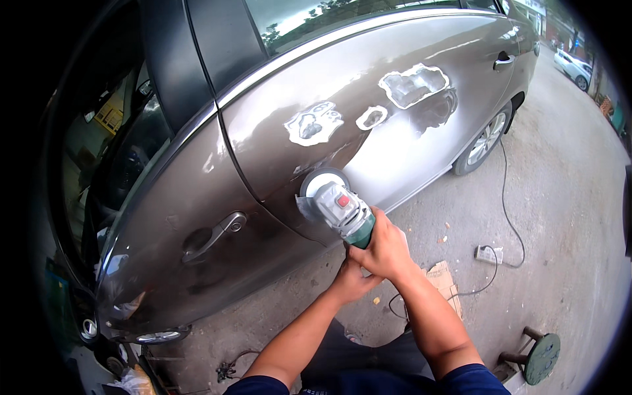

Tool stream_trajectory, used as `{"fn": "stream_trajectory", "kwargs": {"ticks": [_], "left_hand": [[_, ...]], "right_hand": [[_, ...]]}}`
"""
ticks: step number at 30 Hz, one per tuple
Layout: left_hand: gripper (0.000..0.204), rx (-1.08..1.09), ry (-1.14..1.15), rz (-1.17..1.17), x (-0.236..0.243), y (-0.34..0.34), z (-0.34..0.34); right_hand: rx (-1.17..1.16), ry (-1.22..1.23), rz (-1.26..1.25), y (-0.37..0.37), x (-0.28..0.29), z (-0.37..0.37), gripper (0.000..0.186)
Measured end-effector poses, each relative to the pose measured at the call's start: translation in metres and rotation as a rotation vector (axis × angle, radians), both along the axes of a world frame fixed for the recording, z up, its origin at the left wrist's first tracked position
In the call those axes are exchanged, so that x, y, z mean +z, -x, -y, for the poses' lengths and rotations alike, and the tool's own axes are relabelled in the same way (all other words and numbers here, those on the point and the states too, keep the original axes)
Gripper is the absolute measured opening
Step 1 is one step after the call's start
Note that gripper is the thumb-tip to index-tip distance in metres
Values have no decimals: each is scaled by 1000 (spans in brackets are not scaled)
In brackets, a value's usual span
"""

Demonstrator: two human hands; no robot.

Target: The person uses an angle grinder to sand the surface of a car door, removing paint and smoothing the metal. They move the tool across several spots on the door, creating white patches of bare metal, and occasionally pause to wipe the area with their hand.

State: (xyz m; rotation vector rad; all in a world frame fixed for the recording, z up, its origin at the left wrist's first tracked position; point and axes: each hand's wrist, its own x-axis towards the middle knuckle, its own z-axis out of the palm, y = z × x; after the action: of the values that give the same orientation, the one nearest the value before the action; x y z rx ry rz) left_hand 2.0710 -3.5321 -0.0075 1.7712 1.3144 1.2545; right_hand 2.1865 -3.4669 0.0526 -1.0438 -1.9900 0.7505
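Both of my hands are closed around an angle grinder (342,202) with a grey metal head, a red button and a green body. My right hand (387,249) wraps the green part just behind the head. Lower and to the left, my left hand (353,279) grips the rear of the body, which the hands mostly hide. The round disc (324,179) lies at or against the brown car door (263,158); whether it spins I cannot tell. Above it are sanded patches with pale edges, the nearest being a ragged patch (314,124).
A dark cord leads across the concrete to a power strip (488,254) on the right. Cardboard (444,283) lies beside my right forearm. A small green-topped stool (542,359) is at lower right. The front door's handle (217,236) juts out at left.
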Motion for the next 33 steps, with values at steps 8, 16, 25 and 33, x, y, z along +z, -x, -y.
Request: {"fn": "stream_trajectory", "kwargs": {"ticks": [8,16,25,33], "left_hand": [[69,-141,86,185,-44,4,-34],[46,-74,-133,21,-63,2,-55],[45,-44,-138,38,-44,2,-46],[52,-64,-133,151,-50,0,-47]], "right_hand": [[4,-170,-55,6,-25,-15,73],[8,-171,-28,-1,-28,-27,75],[-6,-132,-51,1,-14,-19,71],[-11,-95,4,-1,-4,-14,71]]}}
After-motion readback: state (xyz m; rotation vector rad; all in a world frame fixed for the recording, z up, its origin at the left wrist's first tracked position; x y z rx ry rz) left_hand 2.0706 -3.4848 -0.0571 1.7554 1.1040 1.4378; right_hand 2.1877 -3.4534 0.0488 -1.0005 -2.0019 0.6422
